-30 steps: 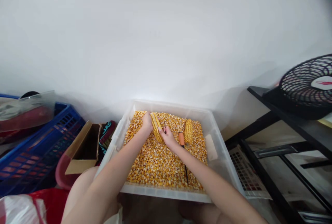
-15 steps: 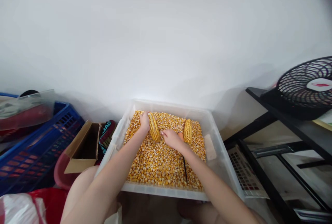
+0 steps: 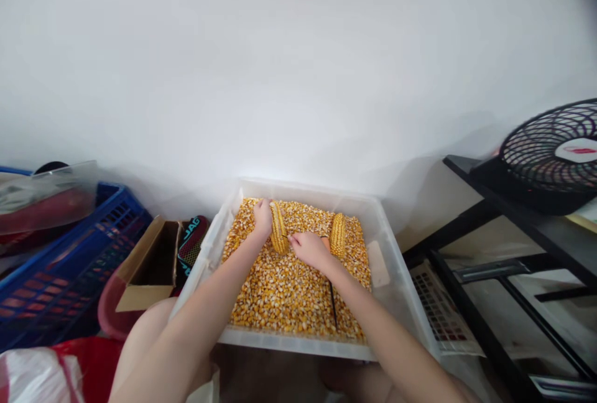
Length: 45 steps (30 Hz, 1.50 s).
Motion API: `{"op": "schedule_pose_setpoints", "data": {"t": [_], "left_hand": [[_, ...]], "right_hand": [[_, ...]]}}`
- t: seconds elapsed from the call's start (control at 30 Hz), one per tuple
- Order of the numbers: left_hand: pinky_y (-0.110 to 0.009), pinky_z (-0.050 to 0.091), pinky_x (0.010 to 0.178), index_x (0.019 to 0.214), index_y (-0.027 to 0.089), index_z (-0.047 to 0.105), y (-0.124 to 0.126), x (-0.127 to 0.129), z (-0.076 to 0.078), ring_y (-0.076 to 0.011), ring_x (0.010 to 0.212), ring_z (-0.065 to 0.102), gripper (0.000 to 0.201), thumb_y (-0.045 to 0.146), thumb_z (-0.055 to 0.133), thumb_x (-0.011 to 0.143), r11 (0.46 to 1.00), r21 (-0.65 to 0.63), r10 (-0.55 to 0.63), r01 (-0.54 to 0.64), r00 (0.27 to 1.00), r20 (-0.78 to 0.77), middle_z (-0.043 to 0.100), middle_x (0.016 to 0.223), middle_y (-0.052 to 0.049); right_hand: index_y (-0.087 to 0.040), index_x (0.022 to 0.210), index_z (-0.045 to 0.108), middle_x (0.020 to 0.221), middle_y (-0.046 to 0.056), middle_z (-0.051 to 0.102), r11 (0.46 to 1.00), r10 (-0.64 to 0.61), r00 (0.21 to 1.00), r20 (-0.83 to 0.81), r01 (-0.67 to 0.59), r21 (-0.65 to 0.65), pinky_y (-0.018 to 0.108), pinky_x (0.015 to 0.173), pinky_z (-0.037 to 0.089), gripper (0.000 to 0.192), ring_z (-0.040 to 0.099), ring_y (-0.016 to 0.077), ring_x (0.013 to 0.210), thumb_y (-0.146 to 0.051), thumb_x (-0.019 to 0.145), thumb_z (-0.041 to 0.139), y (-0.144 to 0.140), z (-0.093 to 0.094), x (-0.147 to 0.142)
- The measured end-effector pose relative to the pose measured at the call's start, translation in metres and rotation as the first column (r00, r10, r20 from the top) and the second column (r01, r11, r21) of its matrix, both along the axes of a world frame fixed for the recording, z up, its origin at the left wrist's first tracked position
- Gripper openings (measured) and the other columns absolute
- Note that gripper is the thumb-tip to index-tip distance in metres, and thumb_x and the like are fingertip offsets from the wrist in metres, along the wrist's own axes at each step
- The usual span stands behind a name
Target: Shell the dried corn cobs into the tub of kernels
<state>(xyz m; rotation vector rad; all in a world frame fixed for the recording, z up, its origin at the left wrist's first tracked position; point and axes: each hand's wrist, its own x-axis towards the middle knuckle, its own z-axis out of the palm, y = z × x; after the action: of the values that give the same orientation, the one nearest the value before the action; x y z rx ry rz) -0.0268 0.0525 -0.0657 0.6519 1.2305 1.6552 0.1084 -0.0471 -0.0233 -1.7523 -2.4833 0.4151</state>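
A clear plastic bin [image 3: 388,252] in front of me is filled with loose yellow corn kernels [image 3: 280,294]. My left hand [image 3: 262,217] grips the upper end of a corn cob [image 3: 278,236], held upright over the kernels. My right hand [image 3: 311,250] is curled with its fingertips at the cob's lower end. It pinches what looks like a thin dark tool [image 3: 285,237]. A second cob [image 3: 337,235] lies on the kernels to the right. An orange-handled screwdriver [image 3: 332,303] lies beside it, its handle partly under my right hand.
A cardboard box [image 3: 149,266] and a blue crate [image 3: 56,278] stand to the left of the bin, over a red basin [image 3: 109,322]. On the right, a black fan [image 3: 555,154] sits on a black metal rack [image 3: 513,222]. A white wall rises behind.
The cob has swung from a slant to more upright and shifted slightly left. My right hand has slid down from the cob's side to its lower end.
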Motion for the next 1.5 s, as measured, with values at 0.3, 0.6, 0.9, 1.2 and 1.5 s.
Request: {"op": "schedule_pose_setpoints", "data": {"t": [0.3, 0.6, 0.9, 1.2, 1.5], "left_hand": [[-0.023, 0.036, 0.047, 0.057, 0.016, 0.049, -0.002, 0.002, 0.003, -0.0097, 0.046, 0.042, 0.019, 0.033, 0.054, 0.064, 1.000, 0.016, -0.018, 0.018, 0.999, -0.045, 0.041, 0.049, 0.005], [-0.023, 0.035, 0.048, 0.057, 0.016, 0.049, -0.002, 0.002, 0.003, -0.0101, 0.048, 0.042, 0.016, 0.028, 0.055, 0.064, 1.000, 0.016, 0.005, -0.003, 0.995, -0.097, 0.044, 0.050, 0.004], [-0.023, 0.034, 0.048, 0.056, 0.016, 0.048, -0.002, 0.002, 0.002, -0.0097, 0.048, 0.041, 0.013, 0.025, 0.053, 0.064, 1.000, 0.020, 0.015, -0.014, 0.996, -0.087, 0.043, 0.051, 0.004], [-0.024, 0.037, 0.050, 0.057, 0.017, 0.048, 0.001, 0.001, -0.004, -0.0109, 0.050, 0.044, 0.015, 0.028, 0.053, 0.065, 1.000, 0.029, 0.012, -0.009, 0.994, -0.105, 0.044, 0.052, 0.004], [-0.024, 0.038, 0.051, 0.057, 0.017, 0.049, 0.002, 0.001, -0.008, -0.0128, 0.053, 0.047, 0.014, 0.027, 0.054, 0.066, 1.000, -0.002, 0.013, -0.013, 0.998, -0.066, 0.046, 0.052, 0.003]], "right_hand": [[-0.017, 0.082, 0.067, 0.082, 0.008, 0.068, 1.000, -0.003, 1.000, -0.001, 0.004, 0.022, 0.024, 0.063, 0.035, 0.040, 0.061, 0.0159, 0.074, -0.030, 0.090, 0.030, -0.002, 0.001, -0.002], [-0.015, 0.083, 0.067, 0.085, 0.011, 0.068, 1.000, -0.020, 0.999, 0.040, 0.020, 0.003, 0.026, 0.065, 0.037, 0.037, 0.061, 0.0179, 0.076, -0.027, 0.089, 0.032, -0.004, 0.005, -0.008], [-0.015, 0.083, 0.067, 0.085, 0.010, 0.068, 0.999, -0.033, 0.999, 0.012, 0.033, -0.032, 0.025, 0.064, 0.035, 0.036, 0.061, 0.0165, 0.077, -0.026, 0.089, 0.033, -0.005, 0.008, -0.008], [-0.014, 0.083, 0.067, 0.084, 0.010, 0.068, 0.998, -0.051, 0.999, -0.007, 0.051, -0.023, 0.024, 0.064, 0.036, 0.036, 0.061, 0.0164, 0.076, -0.026, 0.089, 0.033, -0.004, 0.000, -0.009], [-0.013, 0.085, 0.066, 0.086, 0.014, 0.068, 0.999, -0.043, 0.999, 0.027, 0.042, 0.034, 0.025, 0.067, 0.038, 0.035, 0.062, 0.0193, 0.079, -0.023, 0.088, 0.033, -0.009, -0.006, -0.017]]}}
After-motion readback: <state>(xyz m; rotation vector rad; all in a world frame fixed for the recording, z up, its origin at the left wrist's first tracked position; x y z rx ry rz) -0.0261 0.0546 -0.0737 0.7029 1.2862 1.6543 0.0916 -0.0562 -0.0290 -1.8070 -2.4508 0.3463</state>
